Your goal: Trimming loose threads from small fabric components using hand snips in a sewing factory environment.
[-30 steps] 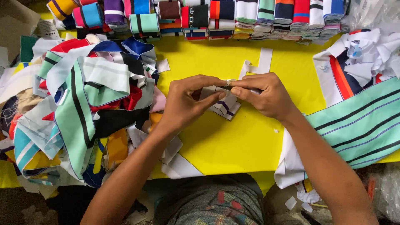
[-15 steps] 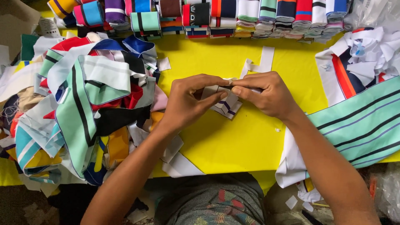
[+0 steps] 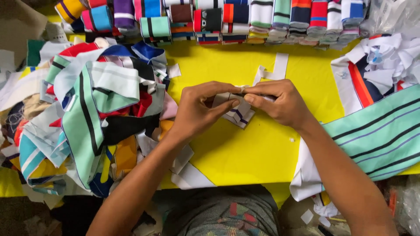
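Observation:
Over the middle of a yellow table (image 3: 245, 153), both my hands pinch a small white fabric strip with dark stripes (image 3: 238, 114). My left hand (image 3: 199, 109) grips its left side, thumb and fingers closed on the folded edge. My right hand (image 3: 280, 102) holds the right end, fingertips meeting the left hand's. The strip hangs partly below my fingers and touches the table. Most of its upper part is hidden by my fingers.
A tangled heap of striped knit strips (image 3: 87, 113) fills the left side. Rolled and folded striped bands (image 3: 245, 17) line the far edge. Mint striped bands (image 3: 376, 135) and white scraps (image 3: 389, 57) lie at the right. Two white strips (image 3: 273, 70) lie behind my hands.
The hands stay together on the strip; the fingers have shifted slightly along its top edge. Nothing else has moved.

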